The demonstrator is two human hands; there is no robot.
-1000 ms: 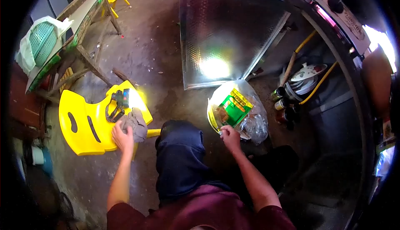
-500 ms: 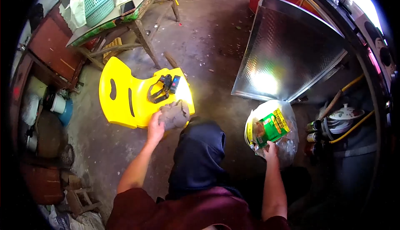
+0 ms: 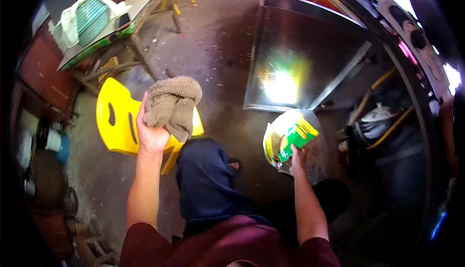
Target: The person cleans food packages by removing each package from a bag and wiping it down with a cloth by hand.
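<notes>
A bunched brown cloth (image 3: 173, 103) is gripped in my left hand (image 3: 154, 134), raised above the yellow chair (image 3: 114, 122). The cloth covers much of the chair's seat. My right hand (image 3: 299, 159) pinches the lower edge of a green and yellow packet (image 3: 297, 140). Under the packet is a round white bin (image 3: 274, 132) with a clear plastic liner. From this angle I cannot tell whether the packet touches the bin.
At the upper left stands a table (image 3: 121, 32) bearing a teal basket (image 3: 92, 21) in a white bag. A metal-framed textured panel (image 3: 290, 49) leans at the right. Beyond the bin, a white lidded pot (image 3: 380, 114) sits near yellow-ended poles.
My left hand has lifted the cloth up off the chair seat, toward the camera. The right hand still holds the packet at the bin. The whole view has shifted slightly.
</notes>
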